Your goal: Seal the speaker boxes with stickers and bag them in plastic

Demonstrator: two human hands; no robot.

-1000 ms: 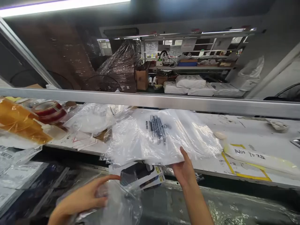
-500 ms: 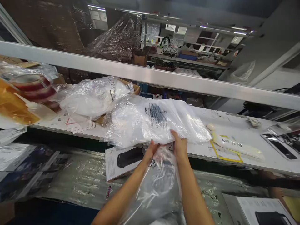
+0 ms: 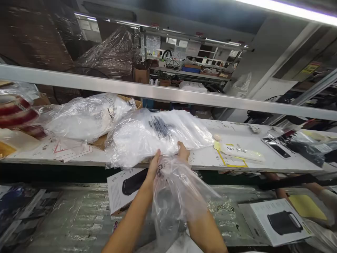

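A clear plastic bag (image 3: 171,196) hangs down between my forearms, its upper edge bunched at my fingers. My left hand (image 3: 154,163) is closed on that edge, the thumb pointing up. My right hand (image 3: 183,153) also grips the bag, and the film drapes over its wrist and forearm. Just beyond my fingertips lies a stack of clear plastic bags (image 3: 181,130) with printed warning text, on the white shelf (image 3: 205,160). Below the shelf, left of my left hand, a white box (image 3: 118,189) with a dark product picture sits tilted.
Another bundle of plastic bags (image 3: 81,117) and a tape roll (image 3: 15,110) lie on the shelf's left. To the right are a white packet (image 3: 242,153) and a phone (image 3: 276,147). A metal rail (image 3: 158,92) crosses behind. Another person's arm (image 3: 316,189) shows near a second box (image 3: 281,221).
The bag's film has swung rightward over my right forearm. Both hands stay near the shelf edge. The camera view has shifted right, showing more of the right side.
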